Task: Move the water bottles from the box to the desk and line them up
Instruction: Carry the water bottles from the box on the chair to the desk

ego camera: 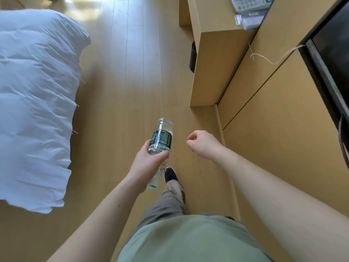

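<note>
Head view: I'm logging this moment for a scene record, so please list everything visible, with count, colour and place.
water bottle: one, clear with dark green label, held in mid-air, base pointing away from the person
bed duvet: one, white, left side
floor: pale wood planks, centre
desk: one, light wood, upper right
telephone: one, grey, on the desk at the top edge
plastic-wrapped items: pale, beside the telephone; too blurred to count
bin: one, black, under the desk
cabinet: light wood, right
cord: one, whitish, on the cabinet top
screen: one, black, far right
shoe: one, dark, on the floor
left hand: grips the bottle
right hand: curled, holds nothing
</note>
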{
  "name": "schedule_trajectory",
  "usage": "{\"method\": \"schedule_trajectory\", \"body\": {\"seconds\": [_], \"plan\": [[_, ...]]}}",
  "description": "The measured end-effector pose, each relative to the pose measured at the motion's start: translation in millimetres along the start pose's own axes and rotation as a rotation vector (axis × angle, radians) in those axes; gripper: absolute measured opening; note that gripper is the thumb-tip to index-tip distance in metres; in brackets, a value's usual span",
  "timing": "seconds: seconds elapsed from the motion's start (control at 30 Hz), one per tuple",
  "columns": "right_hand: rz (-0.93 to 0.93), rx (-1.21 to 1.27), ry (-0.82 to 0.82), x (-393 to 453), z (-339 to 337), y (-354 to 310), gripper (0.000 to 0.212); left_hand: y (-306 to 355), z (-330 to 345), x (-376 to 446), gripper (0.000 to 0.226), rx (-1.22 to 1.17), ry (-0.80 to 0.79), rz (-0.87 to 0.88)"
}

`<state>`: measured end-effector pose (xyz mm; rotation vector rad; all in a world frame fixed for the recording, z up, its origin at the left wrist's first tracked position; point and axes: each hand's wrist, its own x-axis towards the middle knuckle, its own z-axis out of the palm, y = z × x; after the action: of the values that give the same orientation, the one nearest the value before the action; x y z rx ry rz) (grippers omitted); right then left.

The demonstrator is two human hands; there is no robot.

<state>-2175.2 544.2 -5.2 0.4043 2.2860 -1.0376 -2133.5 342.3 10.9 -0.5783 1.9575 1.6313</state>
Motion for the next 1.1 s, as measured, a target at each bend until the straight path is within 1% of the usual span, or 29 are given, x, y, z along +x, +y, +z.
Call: {"method": "schedule_trajectory", "body": {"seconds": [0.07,0.13,0.17,0.27,0.33,0.47,0.57,0.7,0.8,0.87,0.97,1.1], "plan": [[0.004,0.01,0.007,26.5,-9.0,-23.9,0.021,22.5,-12.4,27.2,0.074,0.018,-0.017,-0.004],[0.005,0.028,0.027,51.8,-18.0,-47.3,0.019,46.4,-24.8,53.8,0.072,0.028,-0.038,0.0],[0.002,0.036,0.037,63.4,-22.9,-58.7,0.019,58.2,-30.6,67.5,0.068,0.038,-0.046,0.008],[-0.006,0.044,0.054,92.1,-36.0,-85.8,0.02,89.0,-43.2,104.1,0.043,0.068,-0.067,0.033],[-0.008,0.047,0.066,110.8,-46.8,-100.6,0.021,111.0,-48.0,126.0,0.037,0.057,-0.084,0.047],[-0.017,0.037,0.086,153.1,-74.7,-129.8,0.021,151.9,-53.0,171.1,0.043,0.079,-0.109,0.067],[-0.026,0.058,0.115,189.7,-93.8,-150.8,0.021,180.4,-53.4,208.8,0.04,0.082,-0.135,0.083],[-0.058,0.051,0.123,241.0,-120.6,-180.8,0.022,224.2,-50.8,258.1,0.047,0.099,-0.134,0.09],[-0.053,0.062,0.138,275.5,-148.3,-200.6,0.022,261.4,-48.1,294.1,0.033,0.084,-0.135,0.08],[-0.052,0.069,0.138,297.9,-166.6,-211.1,0.022,286.4,-45.3,316.7,0.029,0.075,-0.156,0.067],[-0.052,0.072,0.144,332.8,-194.3,-229.5,0.026,320.7,-40.4,353.1,0.029,0.077,-0.167,0.064],[-0.04,0.085,0.141,364.5,-220.7,-250.4,0.029,355.6,-35.2,390.5,0.035,0.089,-0.188,0.069]]}}
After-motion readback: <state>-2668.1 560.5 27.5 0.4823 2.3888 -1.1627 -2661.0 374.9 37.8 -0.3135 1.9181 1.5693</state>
